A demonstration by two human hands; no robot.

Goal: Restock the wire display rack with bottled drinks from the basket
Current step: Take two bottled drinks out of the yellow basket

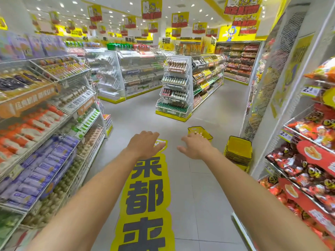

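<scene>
Both the left hand [145, 144] and right hand [196, 147] hover spread and empty; the yellow basket [199, 132] sits just beyond the right; shelf tags beside it read "2.8" [310, 90].

A long yellow floor sticker [145, 196] with big black characters ran down the grey tiled aisle. On the left, tiered shelves [45, 142] held purple packets [41, 171], orange and white packets [32, 124] and trays of small round snacks. On the right, a shelf [308, 169] carried red and orange snack bags, with price tags reading 2.8 [310, 91]. A stack of yellow shopping baskets [238, 153] stood beside its near end. Yellow and red banners [151, 8] hung from the ceiling.
</scene>
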